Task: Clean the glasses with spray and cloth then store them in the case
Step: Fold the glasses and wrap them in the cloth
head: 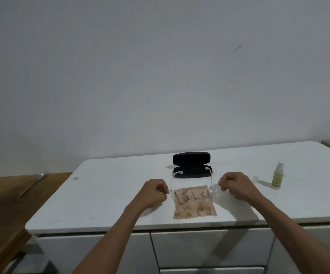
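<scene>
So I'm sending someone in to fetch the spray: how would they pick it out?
Start at the white table against the wall, then look to the right of the right hand. The spray bottle stands upright there, its small clear cap lying beside it. It is the only bottle, with a green label and a white nozzle.

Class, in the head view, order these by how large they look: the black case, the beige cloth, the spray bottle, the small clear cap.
1. beige cloth
2. black case, nearly alike
3. spray bottle
4. clear cap
</scene>
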Demonstrator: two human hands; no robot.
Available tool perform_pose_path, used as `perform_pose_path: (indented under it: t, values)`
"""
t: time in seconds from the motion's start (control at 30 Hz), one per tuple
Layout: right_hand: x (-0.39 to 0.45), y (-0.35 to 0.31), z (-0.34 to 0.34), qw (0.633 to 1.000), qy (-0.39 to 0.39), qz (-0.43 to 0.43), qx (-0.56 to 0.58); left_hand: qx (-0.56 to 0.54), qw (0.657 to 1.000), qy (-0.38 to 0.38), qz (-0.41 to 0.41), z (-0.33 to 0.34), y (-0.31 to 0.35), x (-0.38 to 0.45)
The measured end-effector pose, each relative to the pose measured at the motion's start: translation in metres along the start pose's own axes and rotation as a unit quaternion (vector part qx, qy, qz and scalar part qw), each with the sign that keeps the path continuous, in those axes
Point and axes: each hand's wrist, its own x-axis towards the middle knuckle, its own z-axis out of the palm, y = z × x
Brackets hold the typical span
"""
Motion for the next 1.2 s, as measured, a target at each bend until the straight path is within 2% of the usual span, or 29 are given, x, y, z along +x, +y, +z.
perform_pose_path:
  t: [0.1,0.2,0.27,0.37,0.67,0.8,1.0,1.2]
  values:
    - [-0.022,-0.003,-0.002,0.996,-0.040,-0.046,-0.064,0.008,0.999,-0.052,0.008,0.002,0.007,-0.017]
    - [-0.037,-0.011,0.002,0.984,-0.107,-0.057,-0.134,0.013,0.995,-0.102,0.011,0.005,0.018,-0.029]
    - [-0.043,-0.016,0.007,0.971,-0.140,-0.054,-0.188,0.017,0.993,-0.114,0.009,0.009,0.024,-0.034]
    - [-0.050,-0.020,0.012,0.963,-0.142,-0.051,-0.224,0.028,0.995,-0.099,0.006,0.013,0.029,-0.039]
    - [-0.056,-0.017,0.020,0.954,-0.090,-0.099,-0.269,0.058,0.997,-0.034,0.021,0.024,0.026,-0.043]
    - [-0.046,-0.014,0.023,0.971,-0.043,-0.085,-0.220,0.018,1.000,0.002,0.016,0.026,0.025,-0.037]
    - [-0.027,-0.012,0.037,0.978,0.057,-0.078,-0.183,-0.125,0.983,0.127,-0.040,0.037,0.024,-0.021]
    - [-0.017,-0.006,0.059,0.968,0.124,-0.070,-0.204,-0.120,0.969,0.197,-0.086,0.048,0.024,-0.013]
